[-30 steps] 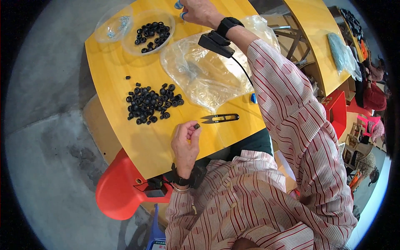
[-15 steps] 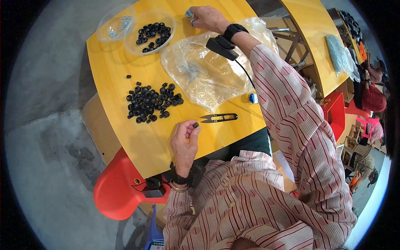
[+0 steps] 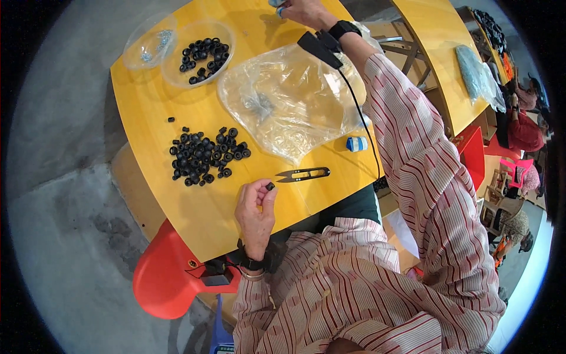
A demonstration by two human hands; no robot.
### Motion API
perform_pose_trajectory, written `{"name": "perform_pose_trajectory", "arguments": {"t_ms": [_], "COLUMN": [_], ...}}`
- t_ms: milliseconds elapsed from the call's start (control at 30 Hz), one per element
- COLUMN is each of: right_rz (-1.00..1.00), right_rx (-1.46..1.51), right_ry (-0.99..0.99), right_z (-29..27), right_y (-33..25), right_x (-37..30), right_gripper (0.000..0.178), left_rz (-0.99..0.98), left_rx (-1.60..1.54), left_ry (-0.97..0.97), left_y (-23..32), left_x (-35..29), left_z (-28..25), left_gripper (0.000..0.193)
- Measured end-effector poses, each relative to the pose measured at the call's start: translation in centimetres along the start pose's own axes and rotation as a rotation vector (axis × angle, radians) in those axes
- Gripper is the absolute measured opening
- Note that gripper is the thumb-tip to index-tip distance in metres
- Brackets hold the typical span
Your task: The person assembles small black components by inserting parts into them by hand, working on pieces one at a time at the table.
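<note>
Near the table's front edge, my left hand pinches a small black cylindrical part between thumb and fingers. My right hand is stretched to the far edge of the table, cut off by the top of the picture. Blue wraps show on its fingers, but whether they hold anything is hidden. Beyond my left hand lies a pile of small black parts, some round and some cylindrical, with one stray part apart from it. Black thread snips lie just right of my left hand.
A clear plastic bag spreads over the table's middle. At the far left stand a clear bowl of black parts and a clear container with small bluish pieces. A blue-and-white roll sits near the right edge. People work at the far right.
My right hand has moved farther away, partly out of the picture at the top. My left hand still pinches the small black part. The whole view has shifted slightly.
</note>
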State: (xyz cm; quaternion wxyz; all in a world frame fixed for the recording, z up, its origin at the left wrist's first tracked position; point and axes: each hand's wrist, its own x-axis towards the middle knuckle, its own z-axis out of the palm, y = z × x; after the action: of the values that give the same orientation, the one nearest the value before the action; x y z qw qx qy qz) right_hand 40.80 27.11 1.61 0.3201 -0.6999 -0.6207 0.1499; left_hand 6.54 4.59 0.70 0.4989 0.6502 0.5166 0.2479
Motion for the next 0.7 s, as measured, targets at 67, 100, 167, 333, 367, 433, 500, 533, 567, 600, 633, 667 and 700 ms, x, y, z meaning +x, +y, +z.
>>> {"name": "perform_pose_trajectory", "arguments": {"t_ms": [67, 100, 167, 333, 367, 433, 500, 533, 567, 600, 633, 667, 700], "right_rz": [-0.048, -0.054, -0.063, -0.403, -0.402, -0.254, -0.314, -0.37, -0.374, -0.391, -0.41, -0.252, -0.249], "right_rx": [-0.026, -0.049, -0.069, -0.356, -0.358, -0.491, -0.387, -0.284, -0.284, -0.333, -0.368, -0.386, -0.394], "right_ry": [-0.024, -0.035, -0.046, -0.054, -0.051, -0.048, -0.016, 0.015, 0.012, 0.023, 0.035, -0.223, -0.224], "right_z": [0.7, 1.3, 2.7, 4.1, 4.1, 4.1, 3.1, 2.3, 1.4, -0.4, -1.4, -2.3, -3.3], "right_y": [-0.8, -0.5, 0.2, -1.0, -1.4, -1.8, -1.2, -0.7, -2.2, -4.9, -6.0, -3.8, -4.2], "right_x": [-0.1, 0.0, 0.3, -0.1, -0.2, -0.4, -0.4, -0.6, -1.6, -3.3, -4.5, -3.8, -4.5], "right_gripper": [0.022, 0.021, 0.021, 0.016, 0.016, 0.015, 0.016, 0.016, 0.016, 0.017, 0.019, 0.03, 0.03], "left_rz": [-0.005, -0.006, -0.006, -0.028, -0.025, -0.032, -0.017, -0.004, -0.005, -0.001, -0.002, 0.004, 0.015], "left_rx": [0.004, 0.008, 0.015, 0.007, 0.007, 0.015, 0.006, -0.004, -0.007, -0.012, -0.007, -0.01, -0.018], "left_ry": [0.008, -0.001, -0.007, -0.007, -0.008, -0.022, -0.021, -0.023, -0.02, -0.019, -0.012, -0.016, -0.013], "left_y": [0.0, 0.1, 0.3, -0.3, -0.2, 0.1, 0.3, 0.4, 0.4, 0.4, 0.3, 0.4, 0.4], "left_x": [-0.1, -0.1, -0.1, -0.2, -0.2, -0.1, 0.0, 0.1, 0.0, 0.1, 0.1, 0.1, 0.2], "left_z": [-0.1, -0.1, -0.1, 0.1, 0.0, 0.1, 0.1, 0.1, 0.0, 0.0, 0.1, 0.1, 0.2], "left_gripper": [0.016, 0.017, 0.017, 0.018, 0.018, 0.018, 0.018, 0.018, 0.018, 0.018, 0.018, 0.018, 0.018]}}
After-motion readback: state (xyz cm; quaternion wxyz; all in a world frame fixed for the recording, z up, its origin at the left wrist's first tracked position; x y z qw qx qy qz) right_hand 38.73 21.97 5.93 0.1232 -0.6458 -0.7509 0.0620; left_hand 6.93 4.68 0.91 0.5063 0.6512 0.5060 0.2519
